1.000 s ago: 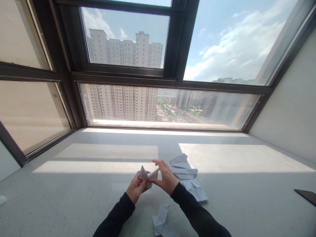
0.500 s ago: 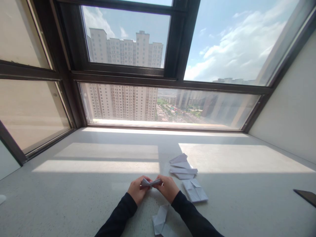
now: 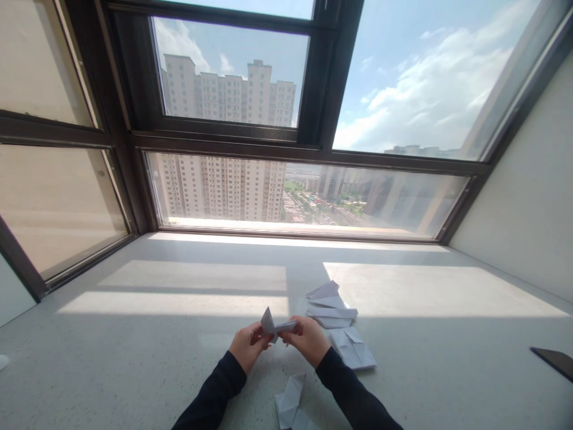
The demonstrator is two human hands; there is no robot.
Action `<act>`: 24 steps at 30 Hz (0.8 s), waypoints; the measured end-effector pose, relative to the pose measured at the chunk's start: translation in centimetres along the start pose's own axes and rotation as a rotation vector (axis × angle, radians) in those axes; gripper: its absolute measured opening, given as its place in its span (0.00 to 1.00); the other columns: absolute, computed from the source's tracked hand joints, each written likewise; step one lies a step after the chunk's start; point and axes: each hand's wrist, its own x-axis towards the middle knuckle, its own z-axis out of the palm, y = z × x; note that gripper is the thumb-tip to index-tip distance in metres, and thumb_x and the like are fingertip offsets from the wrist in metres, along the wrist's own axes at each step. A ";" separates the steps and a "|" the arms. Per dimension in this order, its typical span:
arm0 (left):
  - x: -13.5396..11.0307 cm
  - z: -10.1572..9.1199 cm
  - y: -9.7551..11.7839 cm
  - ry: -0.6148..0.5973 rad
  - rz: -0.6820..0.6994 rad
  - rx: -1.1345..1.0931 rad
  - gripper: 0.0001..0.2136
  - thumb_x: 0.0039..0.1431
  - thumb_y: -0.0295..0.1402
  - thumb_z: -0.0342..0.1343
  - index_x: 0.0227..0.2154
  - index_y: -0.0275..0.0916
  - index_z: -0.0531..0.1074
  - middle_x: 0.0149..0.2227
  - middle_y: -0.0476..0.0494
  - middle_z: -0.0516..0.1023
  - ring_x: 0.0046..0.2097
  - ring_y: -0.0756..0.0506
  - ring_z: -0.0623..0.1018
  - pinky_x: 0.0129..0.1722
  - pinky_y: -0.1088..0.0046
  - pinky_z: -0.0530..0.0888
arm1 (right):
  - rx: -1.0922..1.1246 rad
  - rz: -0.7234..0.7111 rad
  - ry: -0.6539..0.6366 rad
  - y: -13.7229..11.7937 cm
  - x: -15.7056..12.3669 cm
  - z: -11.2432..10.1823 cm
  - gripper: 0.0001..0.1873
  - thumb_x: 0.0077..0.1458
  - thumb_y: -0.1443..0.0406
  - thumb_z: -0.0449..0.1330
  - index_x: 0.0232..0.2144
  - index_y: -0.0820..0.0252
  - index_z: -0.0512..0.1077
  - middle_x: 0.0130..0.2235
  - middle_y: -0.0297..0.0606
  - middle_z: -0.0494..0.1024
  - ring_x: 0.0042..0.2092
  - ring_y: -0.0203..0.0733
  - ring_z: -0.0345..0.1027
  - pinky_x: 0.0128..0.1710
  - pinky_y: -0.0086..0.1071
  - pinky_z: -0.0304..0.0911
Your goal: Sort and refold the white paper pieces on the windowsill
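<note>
A small piece of folded white paper (image 3: 268, 322) is held between my two hands, just above the sill. My left hand (image 3: 248, 345) pinches its left side, where a pointed flap stands up. On the other side, my right hand (image 3: 308, 339) pinches the flatter right wing between thumb and fingers. Beyond my right hand lies a fanned pile of folded paper pieces (image 3: 329, 304). A squarish folded paper stack (image 3: 353, 348) sits beside my right wrist. Between my forearms rests another group of folded papers (image 3: 290, 401).
All of this is on a pale speckled windowsill (image 3: 156, 358) with bands of sunlight. A dark flat object (image 3: 554, 360) lies at the right edge, and part of a white object (image 3: 3, 362) shows at the left. A dark window frame (image 3: 286, 236) borders the sill at the back.
The left part of the held paper has turned from lying flat to standing up as a point. My left hand has shifted slightly down and left; my right hand keeps its grip.
</note>
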 end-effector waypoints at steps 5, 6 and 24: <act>-0.4 0.1 0.4 -0.032 -0.036 -0.015 0.21 0.43 0.46 0.54 0.35 0.34 0.70 0.31 0.42 0.76 0.36 0.44 0.74 0.32 0.72 0.70 | 0.037 0.019 -0.004 0.2 0.1 -0.2 0.06 0.38 0.64 0.58 0.18 0.62 0.66 0.18 0.35 0.73 0.22 0.38 0.68 0.22 0.28 0.62; -0.5 0.2 0.4 -0.033 -0.039 -0.017 0.21 0.43 0.46 0.54 0.34 0.34 0.71 0.31 0.42 0.76 0.35 0.44 0.74 0.32 0.72 0.70 | 0.043 0.022 -0.007 0.3 0.1 -0.2 0.07 0.38 0.64 0.59 0.18 0.62 0.66 0.18 0.35 0.73 0.22 0.38 0.68 0.22 0.28 0.62; 0.5 -0.8 0.1 0.274 -0.173 -0.289 0.23 0.34 0.48 0.59 0.28 0.32 0.71 0.30 0.36 0.77 0.34 0.43 0.76 0.34 0.71 0.73 | -0.745 0.022 -0.433 -0.6 -2.9 -1.1 0.26 0.21 0.53 0.66 0.27 0.58 0.70 0.33 0.38 0.68 0.37 0.45 0.60 0.36 0.35 0.56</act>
